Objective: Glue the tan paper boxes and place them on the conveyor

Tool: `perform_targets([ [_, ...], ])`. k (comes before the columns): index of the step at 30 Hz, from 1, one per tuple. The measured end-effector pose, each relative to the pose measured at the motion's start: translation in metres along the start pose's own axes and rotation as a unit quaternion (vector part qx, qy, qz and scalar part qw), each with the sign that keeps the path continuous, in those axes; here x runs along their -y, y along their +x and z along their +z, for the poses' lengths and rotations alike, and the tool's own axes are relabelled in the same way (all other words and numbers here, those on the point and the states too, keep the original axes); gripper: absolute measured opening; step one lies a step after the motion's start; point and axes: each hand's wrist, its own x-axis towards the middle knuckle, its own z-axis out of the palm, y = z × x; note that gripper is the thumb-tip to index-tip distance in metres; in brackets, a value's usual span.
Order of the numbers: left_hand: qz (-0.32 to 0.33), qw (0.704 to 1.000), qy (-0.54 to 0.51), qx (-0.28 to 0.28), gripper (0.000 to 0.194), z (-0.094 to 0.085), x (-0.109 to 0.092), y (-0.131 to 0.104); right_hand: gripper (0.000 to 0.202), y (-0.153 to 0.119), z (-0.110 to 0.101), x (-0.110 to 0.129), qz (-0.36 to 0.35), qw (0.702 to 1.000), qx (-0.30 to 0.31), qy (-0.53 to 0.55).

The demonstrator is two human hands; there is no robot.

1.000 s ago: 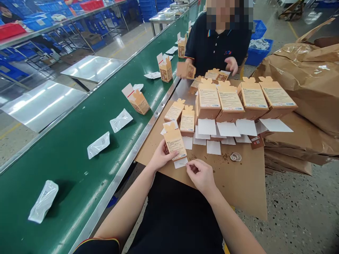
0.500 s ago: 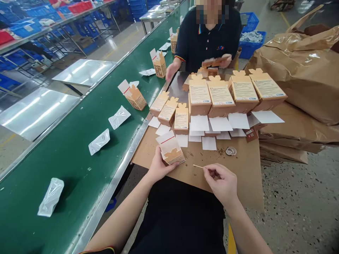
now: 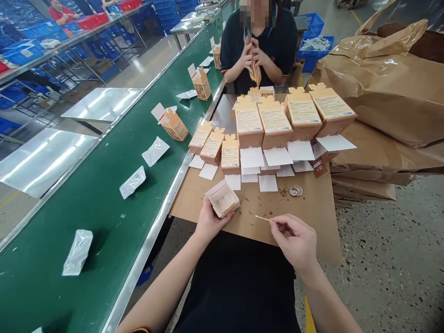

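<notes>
My left hand (image 3: 212,222) is wrapped round a small carton (image 3: 222,200) whose open end faces me, showing its pale inside and a raised flap with a red line. Between the thumb and fingers of my right hand (image 3: 294,238) is a cotton swab (image 3: 262,218), its tip pointing left toward the carton. A small clear round dish (image 3: 295,190) lies on the brown board (image 3: 312,226), beside dark specks. Beyond my hands, several brown cartons (image 3: 249,122) stand in rows and stacks, their white flaps (image 3: 268,183) hanging toward me.
A green conveyor belt (image 3: 114,222) runs along the left, carrying silver pouches (image 3: 132,182) and open cartons (image 3: 173,124). Across the table a co-worker (image 3: 258,51) holds flat cartons in both hands. Large brown paper bags (image 3: 388,92) are piled at the right.
The carton in my left hand has tilted, so its inside now shows. The swab stays in my right hand. The co-worker has brought both hands together at chest height.
</notes>
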Motion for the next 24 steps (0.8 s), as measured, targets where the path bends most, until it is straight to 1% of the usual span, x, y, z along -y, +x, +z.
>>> perform_targets([
  [2,-0.010,0.999,0.027,-0.031,0.075,-0.010,0.005,0.000,0.020,0.000,-0.003,0.000,-0.002,1.000,-0.011,-0.006],
  [4,-0.028,0.993,0.065,-0.091,0.081,-0.032,0.012,0.003,0.020,0.000,-0.008,-0.001,0.000,1.000,-0.019,-0.013],
  [6,-0.041,0.980,0.088,-0.174,0.087,-0.065,0.019,0.009,0.020,-0.001,-0.015,-0.002,0.001,1.000,-0.027,-0.016],
  [9,-0.041,0.952,0.056,-0.299,0.095,-0.122,0.029,0.024,0.020,-0.002,-0.021,-0.005,0.006,0.999,-0.038,-0.015],
  [10,-0.042,0.942,0.041,-0.330,0.099,-0.139,0.032,0.028,0.023,-0.001,-0.021,-0.006,0.010,0.999,-0.042,-0.015],
  [11,-0.046,0.937,0.031,-0.346,0.102,-0.154,0.035,0.032,0.025,-0.001,-0.021,-0.007,0.015,0.999,-0.045,-0.016],
  [13,-0.060,0.934,0.036,-0.350,0.101,-0.176,0.040,0.039,0.029,0.002,-0.018,-0.009,0.020,0.998,-0.052,-0.020],
  [15,-0.076,0.938,0.062,-0.332,0.093,-0.189,0.044,0.043,0.030,0.006,-0.014,-0.008,0.023,0.998,-0.053,-0.020],
  [17,-0.089,0.940,0.092,-0.317,0.087,-0.196,0.045,0.049,0.029,0.010,-0.009,-0.005,0.025,0.998,-0.049,-0.013],
  [20,-0.111,0.938,0.105,-0.311,0.087,-0.202,0.042,0.064,0.031,0.017,-0.004,-0.001,0.032,0.998,-0.049,-0.004],
  [22,-0.122,0.938,0.097,-0.309,0.087,-0.207,0.040,0.076,0.034,0.020,-0.004,0.000,0.037,0.998,-0.053,-0.005],
  [24,-0.119,0.939,0.096,-0.307,0.089,-0.209,0.039,0.083,0.037,0.022,-0.008,-0.001,0.037,0.998,-0.057,-0.008],
])
